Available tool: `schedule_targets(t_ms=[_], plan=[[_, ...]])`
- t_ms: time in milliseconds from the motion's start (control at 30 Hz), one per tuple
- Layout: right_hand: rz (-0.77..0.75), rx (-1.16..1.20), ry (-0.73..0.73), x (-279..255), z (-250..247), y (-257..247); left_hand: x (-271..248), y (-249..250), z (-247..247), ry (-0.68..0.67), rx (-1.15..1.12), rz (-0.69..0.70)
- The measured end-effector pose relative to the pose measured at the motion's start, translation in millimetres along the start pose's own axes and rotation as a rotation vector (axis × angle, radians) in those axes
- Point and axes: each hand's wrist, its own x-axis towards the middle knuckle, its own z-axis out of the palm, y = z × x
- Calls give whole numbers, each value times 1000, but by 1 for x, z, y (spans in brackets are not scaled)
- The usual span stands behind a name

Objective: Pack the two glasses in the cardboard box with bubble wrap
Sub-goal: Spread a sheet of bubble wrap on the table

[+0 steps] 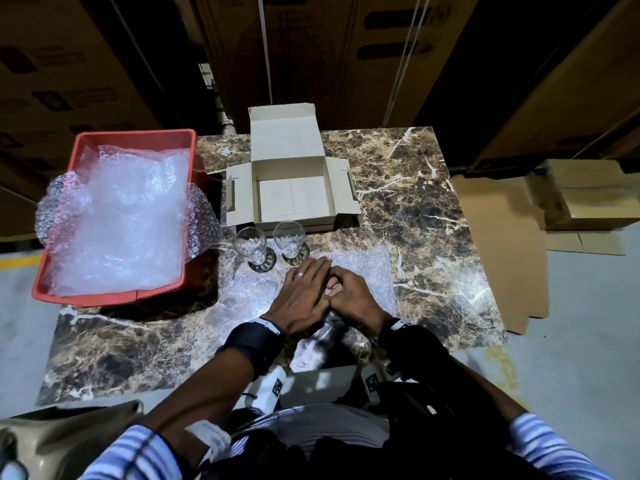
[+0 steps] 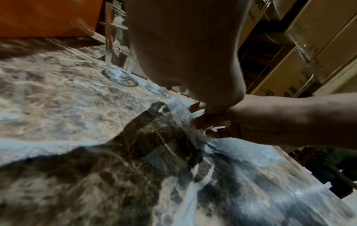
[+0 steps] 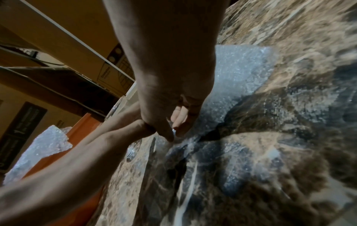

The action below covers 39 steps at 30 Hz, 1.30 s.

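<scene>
You are early in the job: both glasses, the left glass (image 1: 250,244) and the right glass (image 1: 289,237), stand bare and upright on the marble table (image 1: 415,188), just near of the open cardboard box (image 1: 292,188), which holds nothing. A bubble wrap sheet (image 1: 363,268) lies flat under your hands. Your left hand (image 1: 304,294) presses it with straight fingers; your right hand (image 1: 349,296) pinches its edge. More wrap fills the red tray (image 1: 104,140) at left. Wrapping, boxing and closing remain. Your hands hide the sheet's middle.
</scene>
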Motion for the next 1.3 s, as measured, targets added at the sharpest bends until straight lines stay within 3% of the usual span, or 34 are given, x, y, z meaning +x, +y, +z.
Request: schedule_targets(t_ms=[233,433,700,1000,1167,1300], plan=[[12,144,34,2,-5,9,-3,-14,7,-198,114,-57],[-258,-578,189,-1,-1,29,1,-14,9,-303,220,-100],[-312,-845,121,-4,-14,63,7,-10,-2,-436,283,-163],[-190,-948,86,2,-52,75,10,-20,1,-457,273,-181],[-126,-875,104,2,-74,82,9,-17,-3,-447,246,-171],[-138,-898,85,3,-78,80,6,-6,-4,-355,195,-131]])
